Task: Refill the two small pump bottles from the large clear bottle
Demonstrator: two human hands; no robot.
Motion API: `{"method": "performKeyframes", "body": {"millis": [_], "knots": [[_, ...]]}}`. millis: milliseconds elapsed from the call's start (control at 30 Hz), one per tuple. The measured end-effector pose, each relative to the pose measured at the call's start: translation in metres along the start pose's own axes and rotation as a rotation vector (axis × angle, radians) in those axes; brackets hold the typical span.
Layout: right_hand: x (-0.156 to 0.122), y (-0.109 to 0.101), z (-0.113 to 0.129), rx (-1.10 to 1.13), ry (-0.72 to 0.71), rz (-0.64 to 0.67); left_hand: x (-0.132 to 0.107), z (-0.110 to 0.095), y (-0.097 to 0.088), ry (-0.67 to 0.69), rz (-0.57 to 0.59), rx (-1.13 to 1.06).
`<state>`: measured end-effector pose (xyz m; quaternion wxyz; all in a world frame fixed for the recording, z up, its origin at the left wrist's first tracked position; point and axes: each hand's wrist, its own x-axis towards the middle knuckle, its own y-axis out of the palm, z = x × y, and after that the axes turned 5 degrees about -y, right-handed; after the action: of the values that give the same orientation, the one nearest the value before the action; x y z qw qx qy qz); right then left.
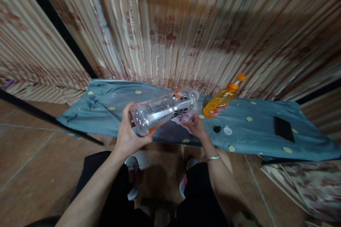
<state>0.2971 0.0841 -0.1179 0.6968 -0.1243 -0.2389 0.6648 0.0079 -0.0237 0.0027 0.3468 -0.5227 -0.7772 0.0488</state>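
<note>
A large clear plastic bottle (160,111) with a silver and orange label lies tilted over the cloth-covered table. Around its base end on the left, my left hand (130,131) is closed, thumb along the lower side. Beneath the neck end, my right hand (195,126) pinches a crumpled whitish piece (183,118) with some printing; whether it is cloth or wrapper I cannot tell. The bottle hides part of that piece. To the right of my hands, a black cap (217,128) and a white cap (228,130) lie side by side.
An orange pump bottle (222,97) with yellow-orange liquid stands behind my right hand. Farther right lies a dark, flat phone-like object (283,129). The narrow table (250,138) has a blue-green cloth. A pleated curtain (170,25) hangs behind, and dark poles (61,32) slant at the sides.
</note>
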Motion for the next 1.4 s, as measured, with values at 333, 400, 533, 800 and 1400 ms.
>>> {"method": "performKeyframes", "body": {"millis": [333, 400, 533, 800, 1400], "knots": [[0.0015, 0.0014, -0.0026, -0.018, 0.001, -0.006, -0.0003, -0.0026, -0.0018, -0.016, 0.011, 0.019], [0.0013, 0.0013, -0.0016, -0.015, 0.009, -0.001, -0.0003, -0.0044, -0.0022, -0.047, 0.016, 0.012], [0.0004, 0.0015, -0.0006, -0.009, 0.008, 0.0, 0.0, -0.0044, -0.0009, -0.021, 0.002, -0.018], [-0.0001, 0.0022, -0.0049, 0.006, -0.016, 0.001, -0.0001, -0.0005, 0.0015, 0.031, -0.017, -0.011], [0.0004, 0.0022, -0.0027, -0.027, -0.004, 0.0, -0.0001, 0.0003, -0.0001, 0.052, -0.02, 0.021]]}}
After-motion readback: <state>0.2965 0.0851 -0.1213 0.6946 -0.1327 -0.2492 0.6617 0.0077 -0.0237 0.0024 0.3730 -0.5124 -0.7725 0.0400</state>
